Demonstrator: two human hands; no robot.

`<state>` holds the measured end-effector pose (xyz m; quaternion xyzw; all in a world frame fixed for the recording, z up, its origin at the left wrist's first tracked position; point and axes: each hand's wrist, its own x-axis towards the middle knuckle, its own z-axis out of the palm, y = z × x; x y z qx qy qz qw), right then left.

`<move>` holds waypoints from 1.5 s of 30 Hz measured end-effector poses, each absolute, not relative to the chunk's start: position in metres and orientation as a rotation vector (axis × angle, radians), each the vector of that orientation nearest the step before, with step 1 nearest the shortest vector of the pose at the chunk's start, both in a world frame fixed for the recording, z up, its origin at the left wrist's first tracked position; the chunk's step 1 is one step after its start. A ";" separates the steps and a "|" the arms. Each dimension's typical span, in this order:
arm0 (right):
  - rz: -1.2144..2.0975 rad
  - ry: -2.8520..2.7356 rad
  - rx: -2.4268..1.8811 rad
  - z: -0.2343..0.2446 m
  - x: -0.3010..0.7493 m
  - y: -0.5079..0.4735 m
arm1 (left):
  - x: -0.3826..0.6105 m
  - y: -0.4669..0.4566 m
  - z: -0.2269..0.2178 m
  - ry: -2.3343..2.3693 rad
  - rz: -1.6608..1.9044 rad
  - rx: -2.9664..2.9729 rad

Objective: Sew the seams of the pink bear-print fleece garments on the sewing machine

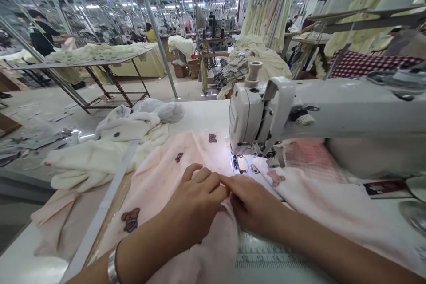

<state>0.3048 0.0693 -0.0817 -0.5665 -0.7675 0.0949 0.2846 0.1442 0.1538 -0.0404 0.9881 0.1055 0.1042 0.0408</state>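
Observation:
A pale pink fleece fabric (159,177) with small bear prints lies across the sewing table in front of a white sewing machine (266,111). My left hand (196,199) rests on the fabric with fingers curled, pinching its edge. My right hand (249,202) lies beside it, fingertips pressed on the same edge, just in front of the lit needle area (239,162). The two hands touch each other. A silver bracelet (112,266) sits on my left wrist.
A heap of cream fabric pieces (109,146) lies at the table's left. More pink fabric (333,204) drapes under the machine arm at right. A ruler scale (266,257) is printed on the table. Racks, tables and other workers fill the background.

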 end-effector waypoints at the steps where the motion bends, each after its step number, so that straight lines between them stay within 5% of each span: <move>1: 0.239 -2.063 -1.503 -0.082 0.303 0.070 | 0.140 0.151 -0.036 0.284 0.287 3.017; 11: 0.053 -2.208 -1.610 -0.086 0.295 0.071 | 0.136 0.137 -0.037 0.364 -0.185 3.091; 22: 0.103 -2.297 -1.754 -0.086 0.293 0.073 | 0.125 0.086 -0.054 -0.324 0.128 3.079; 31: 0.554 -2.251 -1.530 -0.034 0.301 0.019 | 0.083 0.164 -0.027 0.622 0.435 2.827; 38: 0.265 -2.107 -1.650 -0.041 0.292 0.078 | 0.111 0.170 -0.052 0.759 0.124 2.736; 45: 0.386 -2.090 -1.606 0.003 0.282 0.045 | 0.063 0.164 0.027 0.585 0.532 2.444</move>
